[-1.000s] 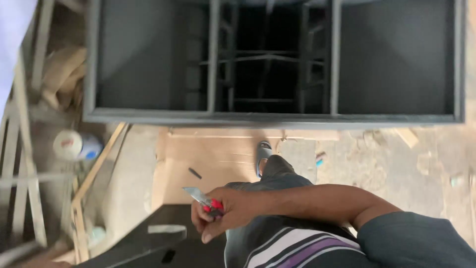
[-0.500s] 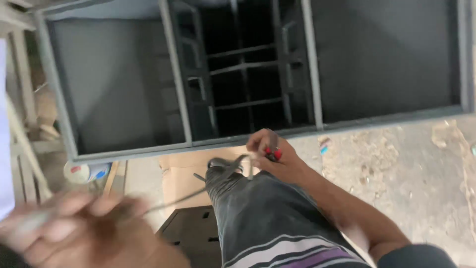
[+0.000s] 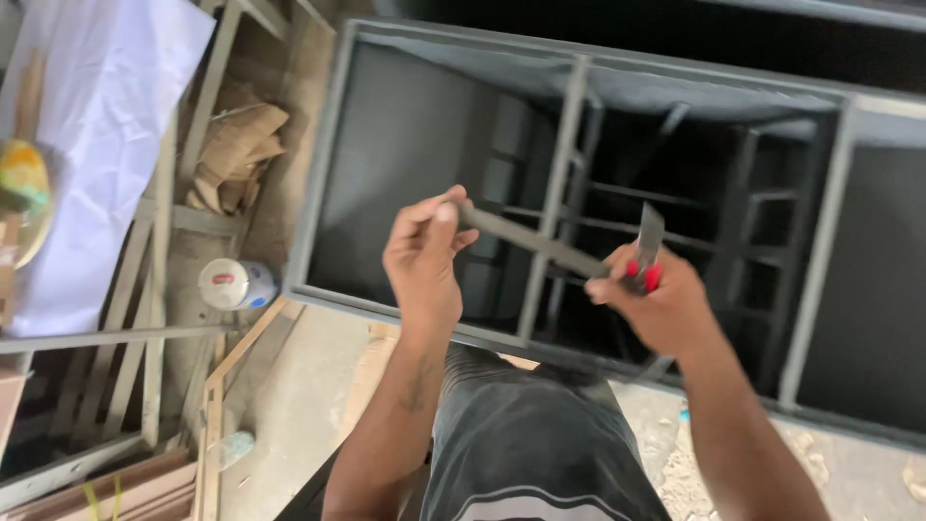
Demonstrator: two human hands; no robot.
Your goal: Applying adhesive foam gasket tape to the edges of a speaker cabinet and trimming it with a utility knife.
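The left hand (image 3: 422,259) is pinched shut on one end of a thin grey strip (image 3: 529,239), thumb and fingertips closed around it, while the right hand (image 3: 664,311) is clamped on the strip's other end together with a red-handled utility knife (image 3: 644,253) whose blade sticks up and slightly right. The strip is held in the air above the person's dark-trousered knee, its long axis running from upper left down to lower right between the two hands. Behind it stands a big dark grey cabinet frame (image 3: 569,125) with open compartments and inner struts. On the dusty concrete floor (image 3: 299,405) near the frame's lower left corner lies a round white can with a red label (image 3: 231,284). Farther left are wooden slats (image 3: 159,289), crumpled brown cardboard (image 3: 236,145) and a white sheet (image 3: 92,145).
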